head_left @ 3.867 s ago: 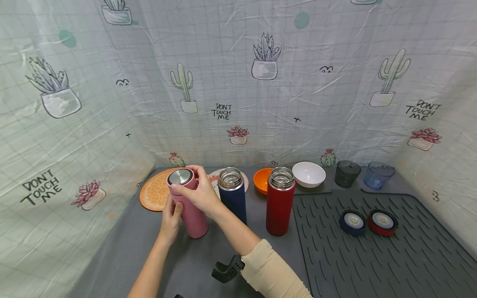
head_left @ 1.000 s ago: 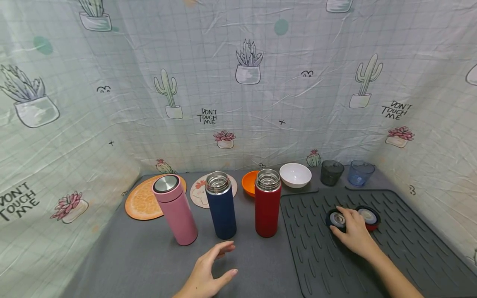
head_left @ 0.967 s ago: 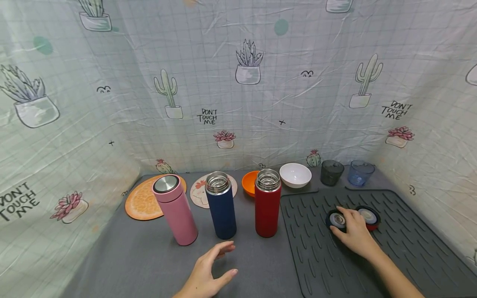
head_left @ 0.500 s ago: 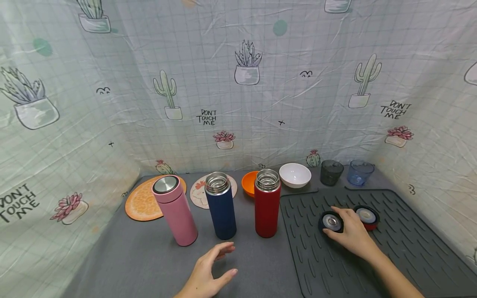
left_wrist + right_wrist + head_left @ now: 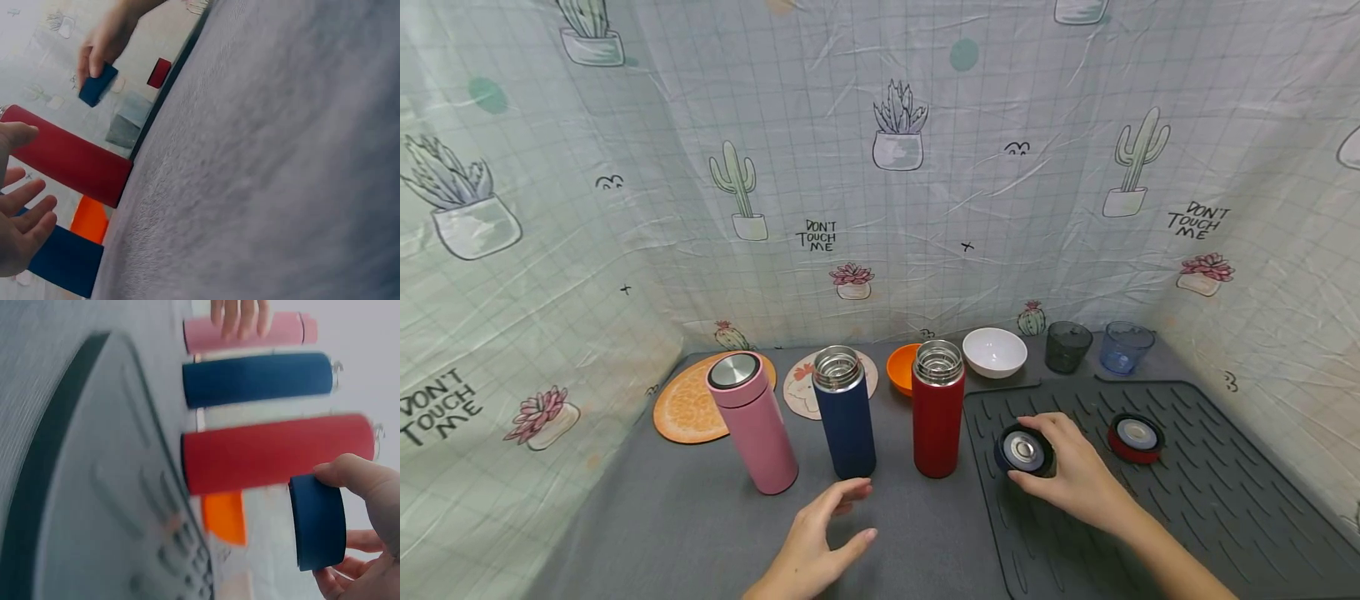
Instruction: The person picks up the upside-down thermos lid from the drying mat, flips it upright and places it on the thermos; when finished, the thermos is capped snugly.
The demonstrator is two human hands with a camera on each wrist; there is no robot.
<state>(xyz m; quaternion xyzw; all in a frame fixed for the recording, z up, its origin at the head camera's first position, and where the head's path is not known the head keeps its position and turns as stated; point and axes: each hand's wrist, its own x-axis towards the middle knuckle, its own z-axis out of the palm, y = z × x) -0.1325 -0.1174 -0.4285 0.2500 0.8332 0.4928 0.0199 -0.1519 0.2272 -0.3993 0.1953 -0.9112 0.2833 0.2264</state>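
Right hand curled round a round dark-blue lid with a steel disc in its middle, thumb and fingers on its rim, held just above the ribbed dark-grey rubber mat, near the left edge of that mat and to the right of the open red steel flask. Left hand loose, fingers spread and relaxed, grasping nothing, hovering over the grey cloth tabletop just in front of the open navy-blue steel flask. Capped pink flask standing left of the navy one, slightly tilted in this view. Matching red lid with a steel centre lying farther right on the mat. Behind the flasks: an orange-slice round mat, a pale round coaster with a printed figure, perhaps a chicken, an orange bowl, a white bowl, a smoky-grey tumbler and a blue tumbler. Printed backdrop sheet with cacti, potted succulents and the words "DON'T TOUCH ME".
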